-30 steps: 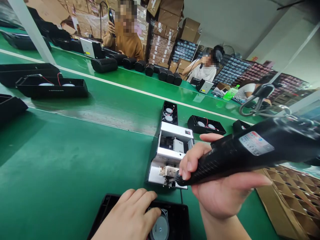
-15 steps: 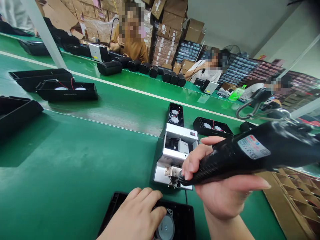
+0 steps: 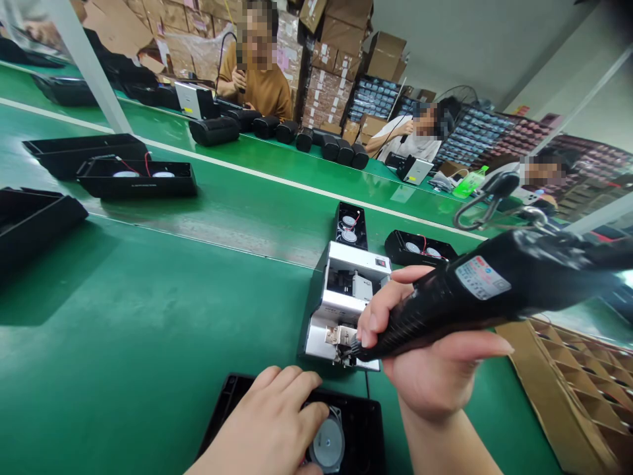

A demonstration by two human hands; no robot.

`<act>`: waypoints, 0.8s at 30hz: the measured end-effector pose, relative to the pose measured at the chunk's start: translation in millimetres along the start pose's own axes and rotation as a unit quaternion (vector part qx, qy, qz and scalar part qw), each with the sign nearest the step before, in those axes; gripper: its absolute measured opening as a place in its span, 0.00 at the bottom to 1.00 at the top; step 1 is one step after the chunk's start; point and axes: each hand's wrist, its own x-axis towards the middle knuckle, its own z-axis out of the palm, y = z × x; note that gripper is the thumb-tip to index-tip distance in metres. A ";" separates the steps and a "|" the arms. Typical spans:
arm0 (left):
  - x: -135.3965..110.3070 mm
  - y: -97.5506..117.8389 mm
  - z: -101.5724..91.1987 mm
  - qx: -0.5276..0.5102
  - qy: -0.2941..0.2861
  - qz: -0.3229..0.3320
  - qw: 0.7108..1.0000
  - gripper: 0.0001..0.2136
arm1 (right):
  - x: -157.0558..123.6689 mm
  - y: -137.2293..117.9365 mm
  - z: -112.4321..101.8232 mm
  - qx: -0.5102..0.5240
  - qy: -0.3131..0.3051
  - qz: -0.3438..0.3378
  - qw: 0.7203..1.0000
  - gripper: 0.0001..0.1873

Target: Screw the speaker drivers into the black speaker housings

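My right hand (image 3: 435, 359) is wrapped round a black electric screwdriver (image 3: 489, 287) held almost level, its tip pointing left at the front of a white and silver screw feeder box (image 3: 346, 300) on the green belt. My left hand (image 3: 270, 422) lies fingers down on a black speaker housing (image 3: 363, 429) at the bottom edge, its fingertips beside a round silver speaker (image 3: 327, 445) set in that housing. What, if anything, sits under the left fingers is hidden.
Black housings with speakers and red wires (image 3: 136, 177) (image 3: 420, 249) (image 3: 350, 225) lie along the green conveyor (image 3: 148, 310). A cardboard divider box (image 3: 573, 389) stands at the right. Across the belt, black cylindrical speakers (image 3: 277, 128) line up before seated people (image 3: 260, 72).
The screwdriver and my right hand have shifted slightly left and its rear end has risen. My left hand stays on the housing. The view has drifted a little.
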 end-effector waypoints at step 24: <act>2.9 10.2 -9.0 -0.032 -0.028 -0.063 0.997 0.21 | -47.8 -48.6 -40.1 0.064 -0.041 0.062 0.995 0.23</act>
